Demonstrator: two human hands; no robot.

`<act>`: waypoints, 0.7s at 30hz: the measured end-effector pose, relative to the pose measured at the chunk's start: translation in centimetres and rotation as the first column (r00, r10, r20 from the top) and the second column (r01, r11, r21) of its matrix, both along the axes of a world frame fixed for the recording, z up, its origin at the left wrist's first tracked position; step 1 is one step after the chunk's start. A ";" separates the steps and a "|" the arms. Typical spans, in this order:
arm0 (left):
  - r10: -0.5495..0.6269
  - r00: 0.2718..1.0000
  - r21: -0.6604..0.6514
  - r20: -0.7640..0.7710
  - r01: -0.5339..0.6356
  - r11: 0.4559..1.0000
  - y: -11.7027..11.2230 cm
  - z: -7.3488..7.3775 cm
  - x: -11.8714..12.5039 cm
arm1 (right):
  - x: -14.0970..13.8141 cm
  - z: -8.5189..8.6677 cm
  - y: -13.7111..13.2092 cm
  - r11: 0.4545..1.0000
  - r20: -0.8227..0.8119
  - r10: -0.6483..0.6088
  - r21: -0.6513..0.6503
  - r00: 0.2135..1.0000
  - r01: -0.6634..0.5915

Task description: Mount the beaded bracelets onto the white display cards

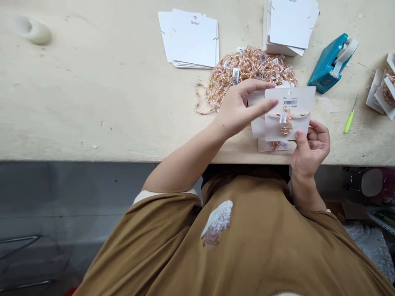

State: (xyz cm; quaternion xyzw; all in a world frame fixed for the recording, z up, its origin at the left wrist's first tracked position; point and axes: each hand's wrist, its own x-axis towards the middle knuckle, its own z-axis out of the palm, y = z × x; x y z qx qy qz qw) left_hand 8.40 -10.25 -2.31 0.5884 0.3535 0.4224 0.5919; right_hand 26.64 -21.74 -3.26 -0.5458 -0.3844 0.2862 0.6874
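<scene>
My right hand (309, 146) pinches the lower edge of a white display card (290, 111) that carries a barcode label and a pink and gold beaded bracelet (286, 119) strung across it. My left hand (239, 107) rests on the card's left side, its index finger stretched out along the bracelet and its other fingers curled round the card's edge. Under this card lie other white cards (271, 142) with bracelets on them, near the table's front edge. A heap of loose pink and gold bracelets (247, 70) with small tags lies just beyond my hands.
Blank white cards lie in a fanned stack (189, 39) and a taller stack (288, 24) at the back. A teal tape dispenser (331, 61) and a green-handled tool (349, 119) are at the right, carded bracelets (384, 88) at the far right, a pale oval object (32, 29) at the far left.
</scene>
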 end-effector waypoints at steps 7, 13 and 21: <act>0.174 0.968 -0.224 0.182 -0.131 0.966 0.1 0.6 0.1 | 2.2 0.3 1.3 0.982 -0.156 -0.178 0.032 0.972 0.185; 0.180 0.982 -0.146 0.059 -0.170 0.975 0.1 0.3 0.1 | 4.0 -0.1 1.9 0.966 -0.096 -0.254 0.016 0.962 0.257; 0.199 0.977 -0.124 0.071 -0.189 0.974 0.0 0.4 0.0 | 3.1 0.2 2.1 0.979 -0.225 -0.177 -0.138 0.958 0.149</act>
